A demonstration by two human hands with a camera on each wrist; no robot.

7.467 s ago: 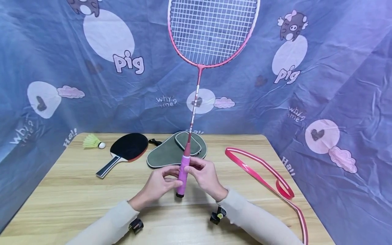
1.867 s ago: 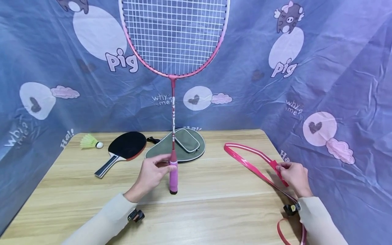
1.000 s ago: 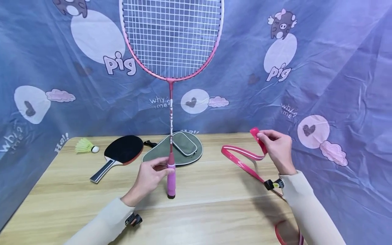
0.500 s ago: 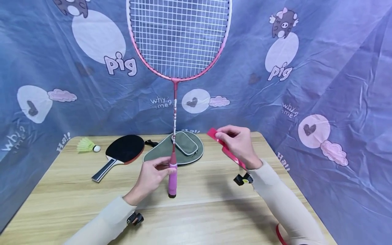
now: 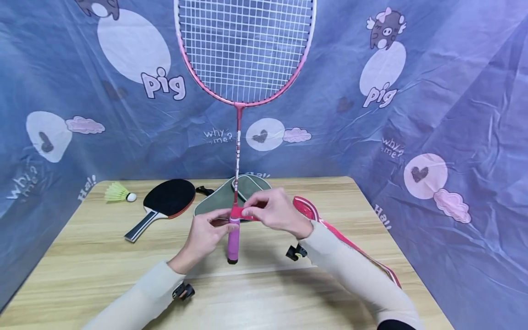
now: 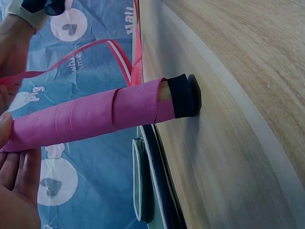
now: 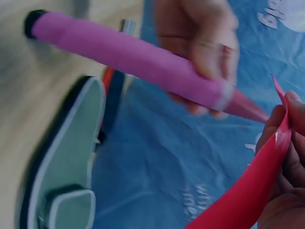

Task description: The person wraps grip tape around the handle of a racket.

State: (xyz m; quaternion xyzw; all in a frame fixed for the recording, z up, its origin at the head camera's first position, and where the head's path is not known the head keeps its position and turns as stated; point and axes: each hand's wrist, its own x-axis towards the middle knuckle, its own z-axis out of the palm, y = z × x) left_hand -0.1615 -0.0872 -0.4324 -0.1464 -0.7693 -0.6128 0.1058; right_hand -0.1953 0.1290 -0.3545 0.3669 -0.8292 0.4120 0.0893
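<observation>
A pink badminton racket (image 5: 238, 120) stands upright, its black butt end near the wooden table. My left hand (image 5: 202, 238) pinches the top of its purple-wrapped handle (image 5: 233, 243) between thumb and fingers. In the left wrist view, that wrapped handle (image 6: 90, 114) shows overlapping turns and a bare patch near the butt. My right hand (image 5: 278, 213) pinches the end of a red grip tape (image 5: 350, 242) beside the cone just above the handle. From the fingers, the tape (image 7: 252, 191) hangs down in the right wrist view; its length trails to the table's right side.
A black table tennis bat (image 5: 169, 199) and a yellow shuttlecock (image 5: 117, 192) lie at the back left of the table (image 5: 95, 275). Behind the racket is a green bat case (image 5: 218, 201), partly hidden by my right hand. Blue printed cloth surrounds the table.
My right hand left the handle, picked up the red tape's end at the right, and brought it leftward to the racket. My left hand keeps hold of the handle, the racket now more upright.
</observation>
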